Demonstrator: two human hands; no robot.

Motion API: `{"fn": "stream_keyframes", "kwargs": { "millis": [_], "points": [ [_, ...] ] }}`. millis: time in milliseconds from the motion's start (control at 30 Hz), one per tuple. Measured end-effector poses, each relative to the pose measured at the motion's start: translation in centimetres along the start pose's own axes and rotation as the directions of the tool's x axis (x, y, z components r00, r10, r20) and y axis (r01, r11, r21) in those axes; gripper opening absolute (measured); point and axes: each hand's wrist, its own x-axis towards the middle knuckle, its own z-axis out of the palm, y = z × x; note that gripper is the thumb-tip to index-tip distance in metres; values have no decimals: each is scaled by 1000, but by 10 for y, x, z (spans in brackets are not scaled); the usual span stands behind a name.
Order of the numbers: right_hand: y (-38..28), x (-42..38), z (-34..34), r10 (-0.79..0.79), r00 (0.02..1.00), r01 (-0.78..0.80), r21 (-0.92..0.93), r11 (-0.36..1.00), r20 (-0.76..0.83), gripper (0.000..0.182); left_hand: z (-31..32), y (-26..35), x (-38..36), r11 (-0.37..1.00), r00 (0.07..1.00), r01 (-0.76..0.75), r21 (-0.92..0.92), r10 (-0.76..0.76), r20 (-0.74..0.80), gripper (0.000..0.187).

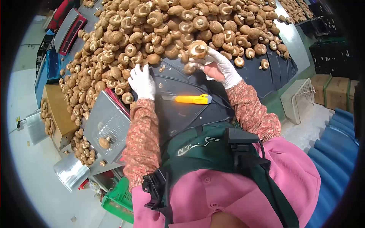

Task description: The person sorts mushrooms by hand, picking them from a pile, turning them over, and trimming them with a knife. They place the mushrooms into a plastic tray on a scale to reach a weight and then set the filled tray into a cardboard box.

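Note:
A large heap of brown shiitake mushrooms point(114, 37) covers the far side of the black sheet point(171, 116). My right hand point(220, 70), in a white glove, grips a shiitake mushroom point(197, 49) with its pale stem side showing. Just below it, a second mushroom point(189, 68) shows at the lower fingertips. My gloved left hand point(143, 83) reaches to the near left edge of the heap, its fingers apart and nothing visible in them. Between my hands and nearer to me lies a yellow utility knife point(192, 99), blade out to the left.
Left of my forearm is a clear plastic tray point(108, 127) with one mushroom in it. A cardboard box point(59, 114), a metal bucket point(71, 173) and a green crate point(119, 199) stand further left. To the right are a white basket point(297, 100) and brown cartons point(334, 91).

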Motion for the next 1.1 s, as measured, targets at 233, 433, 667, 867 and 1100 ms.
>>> {"fn": "stream_keyframes", "kwargs": {
  "millis": [233, 433, 667, 867, 1100],
  "points": [
    [31, -19, 26, 2, 971, -71, 276, 958, 240, 52, -78, -7, -9, 205, 926, 305, -930, -291, 239, 48],
    [73, -15, 60, 152, 931, -224, 192, 956, 332, 57, -170, -33, -76, -851, 894, 108, -513, -143, 424, 53],
    [125, -26, 78, 238, 917, -293, 138, 946, 320, 60, -199, -105, -148, -975, 864, -106, -193, -187, 467, 50],
    [133, -53, 77, 204, 961, -191, -84, 978, 187, 58, -211, -125, -193, -184, 793, 274, -944, -512, 330, 56],
    [140, -109, 69, 69, 997, -78, -329, 941, -38, 50, -167, -138, -219, 841, 997, 41, -539, -66, -27, 54]
  ]
}}
